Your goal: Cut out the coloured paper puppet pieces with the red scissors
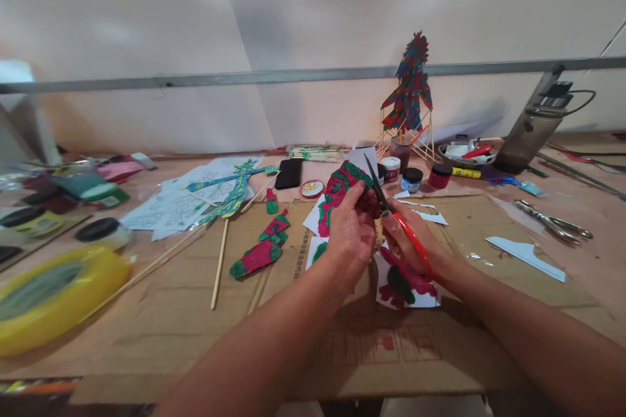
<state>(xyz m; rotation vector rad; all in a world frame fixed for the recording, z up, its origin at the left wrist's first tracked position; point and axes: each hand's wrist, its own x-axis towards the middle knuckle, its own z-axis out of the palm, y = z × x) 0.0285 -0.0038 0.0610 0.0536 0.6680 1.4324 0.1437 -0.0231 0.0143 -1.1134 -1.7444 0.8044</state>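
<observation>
My left hand [353,234] pinches a painted paper piece [337,192] in magenta and green, held up above the cardboard. Closed round the red handles of a pair of scissors [411,241] is my right hand [408,244]. The dark blades point up and away, beside the green edge of the paper. Another painted cutout on white paper [401,283] lies under my right hand, partly hidden by it. To the left, magenta and green cut pieces [259,254] rest on the cardboard sheet [171,332].
Paint jars [411,179] stand behind my hands, near a tall stick-and-paper figure [413,88]. A leaning bottle [533,124] and pliers [555,221] are at right. A blue-yellow stick figure [235,189], phone [289,174] and yellow tape roll [105,267] are at left.
</observation>
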